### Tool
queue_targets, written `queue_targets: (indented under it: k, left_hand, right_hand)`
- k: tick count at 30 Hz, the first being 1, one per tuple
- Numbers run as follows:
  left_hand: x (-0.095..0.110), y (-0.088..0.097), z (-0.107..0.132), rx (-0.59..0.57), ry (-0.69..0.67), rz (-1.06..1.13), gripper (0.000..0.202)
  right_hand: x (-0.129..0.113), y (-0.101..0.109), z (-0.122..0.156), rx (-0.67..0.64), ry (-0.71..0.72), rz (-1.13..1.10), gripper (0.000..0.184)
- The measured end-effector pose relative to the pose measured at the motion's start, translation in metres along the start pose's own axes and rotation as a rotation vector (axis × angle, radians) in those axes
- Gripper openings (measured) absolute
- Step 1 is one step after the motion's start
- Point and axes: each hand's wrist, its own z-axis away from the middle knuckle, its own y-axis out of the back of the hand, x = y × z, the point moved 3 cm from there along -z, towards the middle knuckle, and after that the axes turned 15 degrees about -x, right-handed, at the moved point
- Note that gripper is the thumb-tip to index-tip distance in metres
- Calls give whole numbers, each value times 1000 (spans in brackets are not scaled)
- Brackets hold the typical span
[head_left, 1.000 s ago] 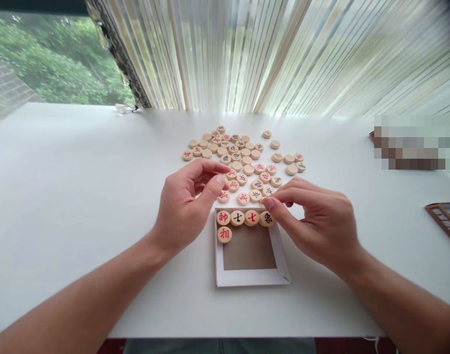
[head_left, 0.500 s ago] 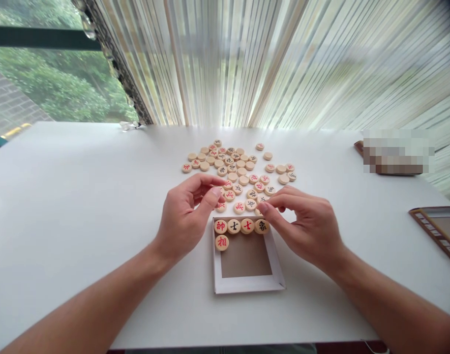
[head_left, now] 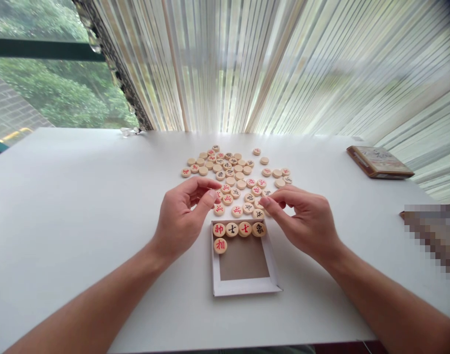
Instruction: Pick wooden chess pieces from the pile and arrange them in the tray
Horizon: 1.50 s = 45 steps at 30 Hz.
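Note:
My left hand [head_left: 186, 211] hovers at the near left of a spread of round wooden xiangqi pieces [head_left: 227, 199]; its fingers are curled, thumb and index apart, with nothing seen between them. Over the near right pieces, my right hand [head_left: 304, 216] has its thumb and index tips drawn together. Whatever they may hold is hidden. Between my wrists lies a shallow white box [head_left: 245, 287] with a brown bottom. Along its far wall sits a row of pieces [head_left: 232, 229] marked in red and black. One red-marked piece [head_left: 220, 246] lies below the row's left end.
Pieces extend toward the back of the white table [head_left: 80, 206], some face up and some blank side up. A brown-edged flat box [head_left: 381, 162] lies at the far right, with a blurred-out object [head_left: 433, 241] nearer. Striped curtains [head_left: 225, 64] hang behind the table.
The view has tilted up slightly. My right hand has lifted a little away from the box, uncovering a black-marked piece by its far edge. The pieces in the box stay as they were.

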Motion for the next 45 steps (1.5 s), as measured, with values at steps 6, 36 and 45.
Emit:
queue_targets:
  k: [6, 36, 45]
  left_hand:
    - [-2, 18, -11, 66, 20, -80, 14]
    - [-15, 31, -17, 57, -44, -524, 15]
    - [-10, 27, -16, 41, -58, -540, 14]
  right_hand:
    - [9, 8, -4, 51, -33, 41, 27]
    - [90, 23, -53, -115, -198, 392, 32]
    - [100, 15, -65, -239, -108, 511, 27]
